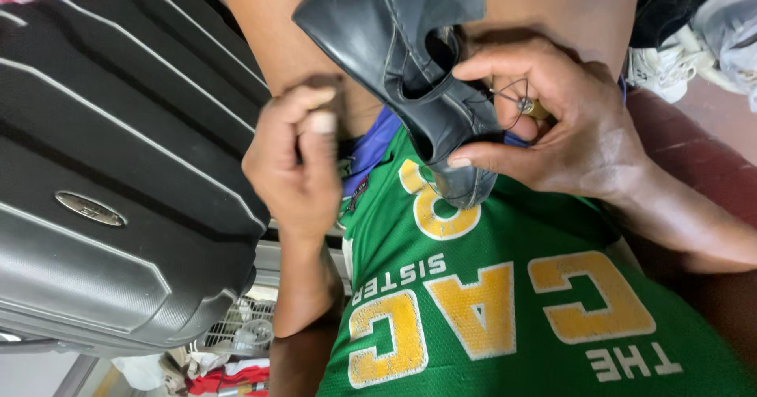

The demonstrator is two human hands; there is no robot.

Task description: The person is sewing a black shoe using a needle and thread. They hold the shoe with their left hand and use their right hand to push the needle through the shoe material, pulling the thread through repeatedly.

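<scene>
**Black shoe held over the lap, thread drawn out to one side**

Nearest the camera: a green jersey [505, 318] with large yellow lettering, stretched across the torso and filling the lower middle of the view.

Just above it, the right hand [568, 125], fingers curled close around the opening of a black leather shoe [410, 58]; thumb under the rim, forefinger over it, pinching there. Also at those fingertips, a small metal tool or needle [527, 107] with a fine loop of thread (too small and blurred to tell which). Shoe tilted, one end touching the jersey near the chest, the other end pointing up and away between the bare knees.

Left of the shoe, well apart from it, the left hand [296, 160], closed into a loose fist with thumb pressed on the side of the forefinger, as if nipping something thin; whatever lies between the fingers cannot be made out. Forearm running down toward the lower edge.

Farther left, a dark grey hard-shell suitcase [110, 168] with pale ribs and an oval badge, lying close beside the left arm. Below it, a wire basket [236, 330] with pale and red bits of cloth around it.

Farthest off, at the upper right, white shoes [666, 70] and a dark bag on a reddish floor [702, 152].
</scene>
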